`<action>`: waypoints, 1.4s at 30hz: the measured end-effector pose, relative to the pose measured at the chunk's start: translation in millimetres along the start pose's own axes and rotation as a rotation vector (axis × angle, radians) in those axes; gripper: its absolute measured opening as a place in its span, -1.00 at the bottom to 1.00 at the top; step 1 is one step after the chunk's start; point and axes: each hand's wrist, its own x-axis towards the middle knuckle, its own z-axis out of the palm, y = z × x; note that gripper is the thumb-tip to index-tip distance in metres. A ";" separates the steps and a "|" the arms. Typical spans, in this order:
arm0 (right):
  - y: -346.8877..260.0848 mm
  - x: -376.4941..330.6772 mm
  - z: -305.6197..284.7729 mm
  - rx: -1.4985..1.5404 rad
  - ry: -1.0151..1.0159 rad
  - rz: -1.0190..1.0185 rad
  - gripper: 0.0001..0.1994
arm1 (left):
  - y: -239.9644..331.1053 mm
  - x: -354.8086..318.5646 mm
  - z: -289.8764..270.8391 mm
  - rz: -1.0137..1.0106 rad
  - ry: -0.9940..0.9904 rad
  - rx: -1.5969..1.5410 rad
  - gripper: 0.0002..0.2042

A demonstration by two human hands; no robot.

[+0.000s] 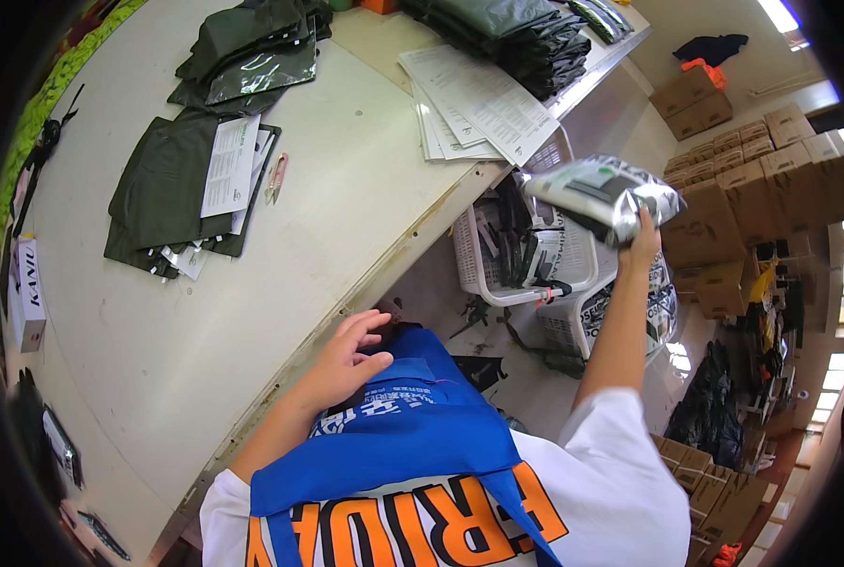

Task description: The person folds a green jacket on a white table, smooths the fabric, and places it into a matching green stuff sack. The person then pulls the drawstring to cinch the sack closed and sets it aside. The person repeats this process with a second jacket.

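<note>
Out to the right, my right hand (643, 236) grips one end of a shiny plastic-wrapped package (592, 194), partly smeared by motion. The package hangs above a white plastic basket (587, 269) that holds black items. My left hand (351, 354) hovers by the table edge in front of my blue apron, fingers apart and nothing in it. On the white table (280, 255) lies a stack of folded dark green garments (157, 184) with printed sheets (228, 165) on top. Pink-handled thread snips (276, 178) rest beside the stack.
More bagged dark green garments (252, 47) lie at the far left, with a dark pile (512, 33) at the far right. Loose paper sheets (483, 104) sit at the table corner. A second basket (564, 326) holds printed bags. Cardboard boxes (753, 198) are stacked along the right.
</note>
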 end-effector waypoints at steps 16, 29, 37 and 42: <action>179.8 -293.6 110.2 -1.214 -2.028 0.621 -0.55 | -310.2 -97.6 191.8 -0.634 1.370 -0.410 -0.66; 205.3 -430.4 104.2 -1.778 -2.335 0.303 -0.65 | -566.3 -278.8 316.8 -2.054 1.878 -1.155 0.22; 229.9 -573.6 61.8 -1.818 -2.758 0.123 -0.60 | -626.4 -287.6 398.2 -0.856 2.499 -1.449 -0.80; 218.5 -731.5 1.3 -1.365 -2.694 0.672 -0.47 | -392.5 -291.6 334.0 -0.041 2.014 -1.264 -0.92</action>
